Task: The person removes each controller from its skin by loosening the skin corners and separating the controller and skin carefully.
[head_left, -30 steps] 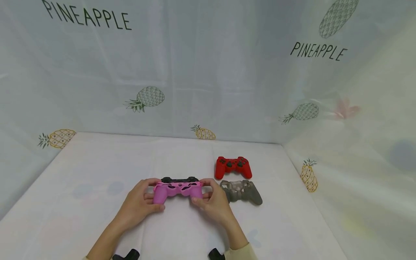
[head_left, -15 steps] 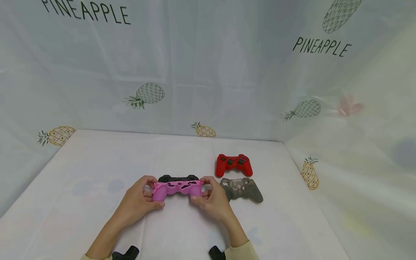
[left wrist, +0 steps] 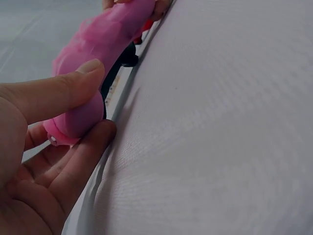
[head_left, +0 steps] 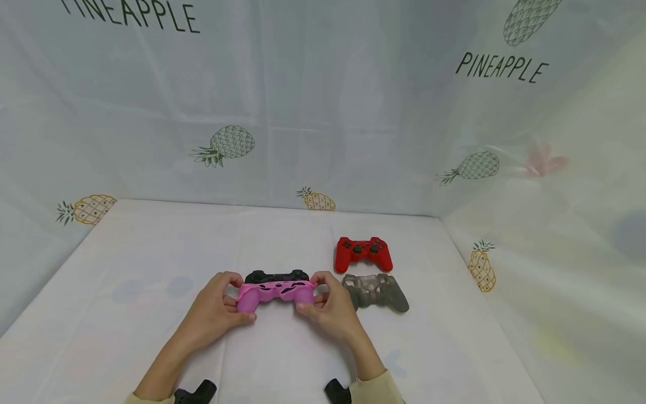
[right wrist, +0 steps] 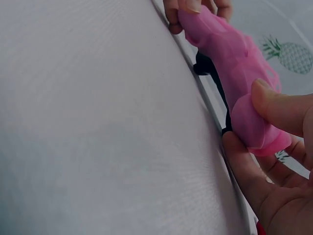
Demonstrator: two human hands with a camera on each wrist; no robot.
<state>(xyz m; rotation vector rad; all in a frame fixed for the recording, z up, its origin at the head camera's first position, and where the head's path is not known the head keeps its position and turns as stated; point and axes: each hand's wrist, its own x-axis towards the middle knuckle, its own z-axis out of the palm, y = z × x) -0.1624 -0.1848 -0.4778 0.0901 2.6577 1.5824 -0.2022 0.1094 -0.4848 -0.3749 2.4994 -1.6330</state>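
A soft pink controller cover (head_left: 275,290) is held low over the white table between both hands, its two grips toward the person. Along its far edge a black game controller (head_left: 276,277) shows, partly inside the cover. My left hand (head_left: 214,308) grips the left end, thumb on the near side of the grip and fingers around the outer edge. On the other end my right hand (head_left: 334,313) pinches the right grip in the same way. Both wrist views show the thumb pressing the pink cover (right wrist: 227,54) and fingertips beneath it, close to the table.
A red game controller (head_left: 363,252) lies behind the right hand. In front of it, right beside that hand, sits a translucent grey controller cover (head_left: 378,294). A pineapple-print sheet (head_left: 323,112) rises at the table's back and sides.
The head view has tilted, shifting the scene slightly upward. A little more of the black controller shows past the pink cover's edge. Both hands keep nearly the same hold.
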